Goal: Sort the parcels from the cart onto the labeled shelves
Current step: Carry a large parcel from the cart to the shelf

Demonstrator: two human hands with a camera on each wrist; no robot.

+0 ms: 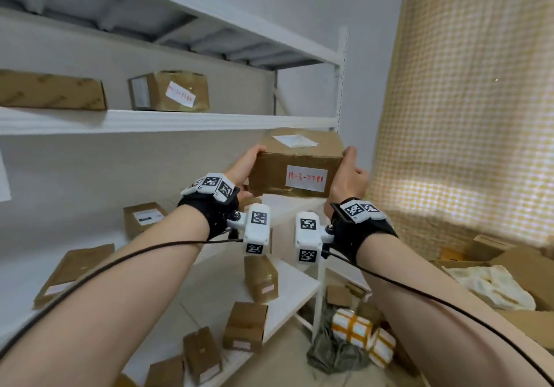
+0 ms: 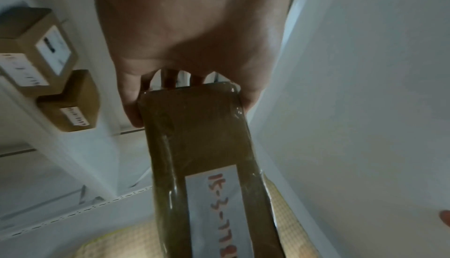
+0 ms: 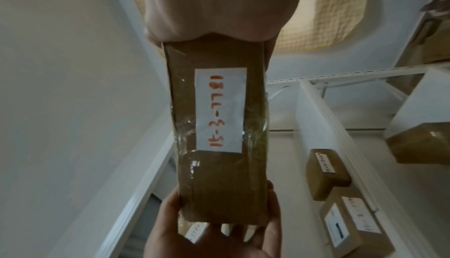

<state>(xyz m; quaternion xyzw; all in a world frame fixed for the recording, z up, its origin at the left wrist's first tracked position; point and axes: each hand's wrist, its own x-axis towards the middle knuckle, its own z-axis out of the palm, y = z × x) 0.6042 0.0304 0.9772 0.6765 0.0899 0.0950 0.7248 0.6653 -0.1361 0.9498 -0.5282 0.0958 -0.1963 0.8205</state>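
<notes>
1. In front of the white metal shelving (image 1: 168,121), a person held a brown taped cardboard parcel (image 1: 295,165) with a white label handwritten in red, raised just below the middle shelf's right end.
2. The left hand (image 1: 242,168) gripped its 9 o'clock end, thumb on top, fingers curled around the far side.
3. The right hand (image 1: 349,177) clasped the 3 o'clock end likewise.
4. A second labelled brown carton (image 1: 169,91) sat on the middle shelf at 10 o'clock.
5. Smaller brown boxes (image 1: 245,326) lay on the lower shelf at 6 o'clock.
</notes>
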